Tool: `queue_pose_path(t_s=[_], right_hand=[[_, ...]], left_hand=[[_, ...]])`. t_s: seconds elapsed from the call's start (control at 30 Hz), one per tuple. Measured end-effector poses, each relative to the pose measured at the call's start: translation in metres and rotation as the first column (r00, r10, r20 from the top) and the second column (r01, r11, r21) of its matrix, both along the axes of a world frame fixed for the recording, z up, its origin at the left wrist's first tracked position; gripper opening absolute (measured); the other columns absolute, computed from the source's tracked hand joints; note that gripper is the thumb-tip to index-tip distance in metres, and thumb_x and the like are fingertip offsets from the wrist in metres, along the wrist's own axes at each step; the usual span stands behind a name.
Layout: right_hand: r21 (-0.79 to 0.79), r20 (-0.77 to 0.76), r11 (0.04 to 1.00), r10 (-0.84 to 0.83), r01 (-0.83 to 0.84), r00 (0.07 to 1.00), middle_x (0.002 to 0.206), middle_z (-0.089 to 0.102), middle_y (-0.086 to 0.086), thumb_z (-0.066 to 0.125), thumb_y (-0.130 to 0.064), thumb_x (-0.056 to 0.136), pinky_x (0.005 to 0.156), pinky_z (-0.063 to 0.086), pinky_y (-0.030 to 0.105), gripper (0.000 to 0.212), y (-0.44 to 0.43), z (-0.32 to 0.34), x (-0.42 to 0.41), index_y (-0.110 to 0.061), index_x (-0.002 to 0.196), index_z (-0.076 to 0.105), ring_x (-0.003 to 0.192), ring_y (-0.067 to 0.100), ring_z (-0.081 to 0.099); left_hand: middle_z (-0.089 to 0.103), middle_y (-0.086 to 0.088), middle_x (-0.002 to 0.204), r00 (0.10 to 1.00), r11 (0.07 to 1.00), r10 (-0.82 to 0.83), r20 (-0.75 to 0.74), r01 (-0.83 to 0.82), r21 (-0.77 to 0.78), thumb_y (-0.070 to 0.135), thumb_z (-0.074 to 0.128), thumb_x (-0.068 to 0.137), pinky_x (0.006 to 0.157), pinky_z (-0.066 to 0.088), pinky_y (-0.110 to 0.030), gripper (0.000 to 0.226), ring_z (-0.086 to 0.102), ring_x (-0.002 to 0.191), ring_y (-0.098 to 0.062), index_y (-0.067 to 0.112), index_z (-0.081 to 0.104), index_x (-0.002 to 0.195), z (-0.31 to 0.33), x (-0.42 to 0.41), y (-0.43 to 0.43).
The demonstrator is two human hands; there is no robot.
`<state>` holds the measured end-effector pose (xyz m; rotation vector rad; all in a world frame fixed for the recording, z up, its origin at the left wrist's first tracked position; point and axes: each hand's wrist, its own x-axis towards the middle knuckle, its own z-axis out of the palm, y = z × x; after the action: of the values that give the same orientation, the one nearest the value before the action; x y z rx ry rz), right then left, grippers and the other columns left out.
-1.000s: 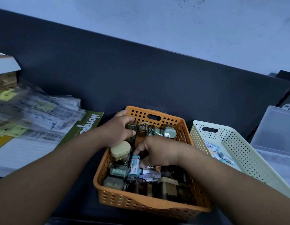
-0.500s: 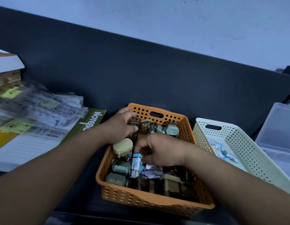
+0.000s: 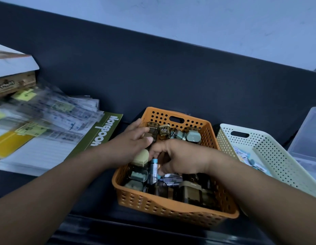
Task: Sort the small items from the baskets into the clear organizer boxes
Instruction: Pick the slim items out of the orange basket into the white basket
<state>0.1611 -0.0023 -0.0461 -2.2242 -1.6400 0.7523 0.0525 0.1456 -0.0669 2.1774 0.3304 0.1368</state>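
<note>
An orange perforated basket sits in the middle, filled with several small brown, olive and beige cases. My left hand reaches in at its back left corner, thumb and fingers pinched on a small brown case. My right hand is curled knuckles-up over the middle of the basket, its fingertips down among the items beside a blue-capped tube; what it touches is hidden. A clear organizer box lies at the far right edge.
A cream perforated basket holding small packets stands just right of the orange one. To the left lie a green notebook, a pile of papers in sleeves and a box. A dark backrest runs behind.
Both hands stay in the orange basket. My right hand has crept a little toward the left hand, and the view has tilted and shifted.
</note>
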Motion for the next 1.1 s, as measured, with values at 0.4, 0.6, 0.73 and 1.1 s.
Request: queue_pose_path(t_s=[0.4, 0.6, 0.73, 1.1], right_hand=[[0.385, -0.125, 0.883, -0.239, 0.270, 0.963, 0.078, 0.060, -0.005, 0.074, 0.000, 0.079, 0.068, 0.047, 0.026, 0.021, -0.025, 0.018, 0.026, -0.019, 0.079, 0.065, 0.070, 0.006, 0.055], [0.628, -0.216, 0.530, -0.585, 0.570, 0.781, 0.072, 0.059, 0.004, 0.070, 0.002, 0.081, 0.057, 0.043, 0.029, 0.021, -0.082, 0.044, 0.057, -0.016, 0.075, 0.060, 0.061, 0.015, 0.053], [0.574, -0.048, 0.457, -0.810, 0.680, 0.585, 0.077, 0.061, 0.000, 0.069, -0.008, 0.083, 0.055, 0.042, 0.025, 0.014, -0.120, 0.040, 0.070, -0.019, 0.080, 0.061, 0.061, 0.016, 0.054], [0.454, 0.064, 0.670, -0.682, 0.587, 0.729, 0.089, 0.067, -0.008, 0.072, -0.017, 0.084, 0.061, 0.043, 0.020, 0.011, -0.095, 0.045, 0.015, -0.025, 0.089, 0.066, 0.070, 0.007, 0.060]], left_hand=[[0.003, 0.013, 0.159, 1.000, 1.000, 0.030, -0.002, -0.029, 0.010, 0.040, 0.043, 0.097, 0.112, 0.010, -0.027, 0.050, 0.006, 0.144, -0.004, 0.026, 0.036, 0.145, 0.006, 0.005, 0.000], [0.008, 0.013, 0.159, 1.000, 0.997, 0.020, 0.003, -0.021, 0.073, 0.041, 0.042, 0.098, 0.109, 0.013, -0.026, 0.051, 0.010, 0.144, -0.007, 0.027, 0.034, 0.146, 0.006, 0.011, -0.002], [0.011, 0.014, 0.158, 0.999, 0.998, 0.022, 0.029, -0.024, 0.057, 0.040, 0.044, 0.097, 0.103, 0.016, -0.024, 0.051, 0.015, 0.143, -0.007, 0.027, 0.036, 0.145, 0.003, 0.011, 0.000], [0.011, 0.013, 0.158, 0.999, 0.998, 0.008, 0.031, -0.009, 0.057, 0.037, 0.042, 0.098, 0.108, 0.015, -0.027, 0.049, 0.013, 0.144, -0.007, 0.024, 0.036, 0.146, 0.002, 0.012, -0.003]])
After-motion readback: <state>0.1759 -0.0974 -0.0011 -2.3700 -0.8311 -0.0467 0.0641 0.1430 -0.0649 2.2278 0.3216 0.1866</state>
